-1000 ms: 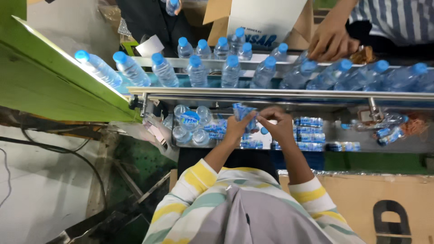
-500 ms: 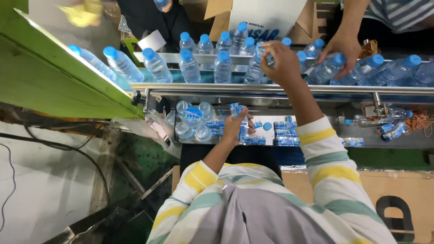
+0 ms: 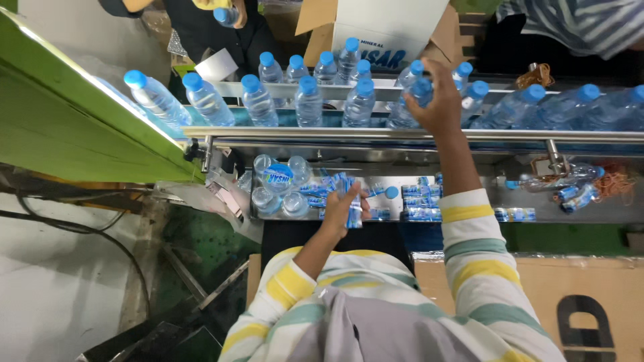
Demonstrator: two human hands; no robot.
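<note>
The person's right hand (image 3: pixel 439 100) reaches up to the steel conveyor rail (image 3: pixel 335 133), its grip clamped around a clear plastic water bottle with a blue cap (image 3: pixel 417 90) standing among the row of like bottles (image 3: pixel 308 100). Lower down, the left hand (image 3: pixel 341 208) has its grip pinched on a thin blue-and-white label sleeve (image 3: pixel 354 209), held over the steel worktop (image 3: pixel 469 177) beside a pile of loose label sleeves (image 3: pixel 422 201) and a few empty clear bottles (image 3: pixel 278 191).

A green machine panel (image 3: pixel 60 127) slopes along the left. A white cardboard box (image 3: pixel 386 30) stands open behind the conveyor. Brown cardboard (image 3: pixel 590 302) lies lower right, rubber bands (image 3: pixel 614 182) above it.
</note>
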